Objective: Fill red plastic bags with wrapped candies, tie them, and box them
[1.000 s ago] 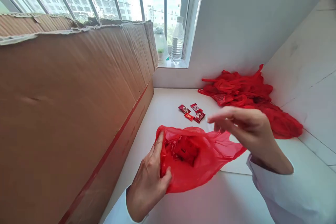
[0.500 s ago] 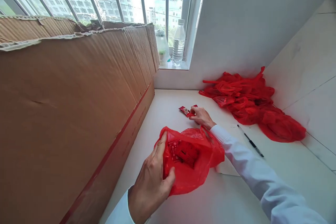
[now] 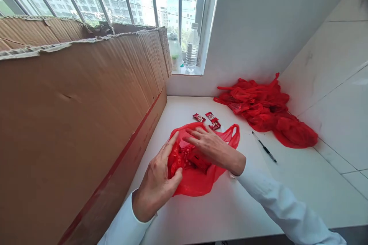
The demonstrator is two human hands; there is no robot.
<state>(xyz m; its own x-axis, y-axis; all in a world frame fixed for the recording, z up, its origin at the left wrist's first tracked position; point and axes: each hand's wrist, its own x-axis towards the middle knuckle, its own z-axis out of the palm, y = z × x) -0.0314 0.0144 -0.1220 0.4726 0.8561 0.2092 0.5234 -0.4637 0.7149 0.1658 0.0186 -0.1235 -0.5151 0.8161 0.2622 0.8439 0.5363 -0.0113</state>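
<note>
A red plastic bag point(image 3: 193, 187) sits on the white table with its mouth spread wide. Several red packets point(image 3: 198, 162) lie inside it. My left hand point(image 3: 159, 178) grips the bag's left rim, thumb on the near side and fingers along the outside. Over the mouth reaches my right hand point(image 3: 211, 145), its fingers stretched apart and nothing seen in them; its thumb side is partly hidden. Just beyond the bag lie three small red printed packets: one at the left point(image 3: 199, 117), one at the back point(image 3: 212, 116) and one nearest the bag point(image 3: 214, 125).
A tall cardboard box point(image 3: 86, 122) walls off the left side. A heap of red plastic bags point(image 3: 258, 103) lies against the back wall, with a black pen point(image 3: 264, 147) in front of it. On the windowsill stands a clear water bottle point(image 3: 192, 48).
My right hand has moved from the packets on the table back over the bag's mouth, and its fingers have spread. My left hand still holds the rim.
</note>
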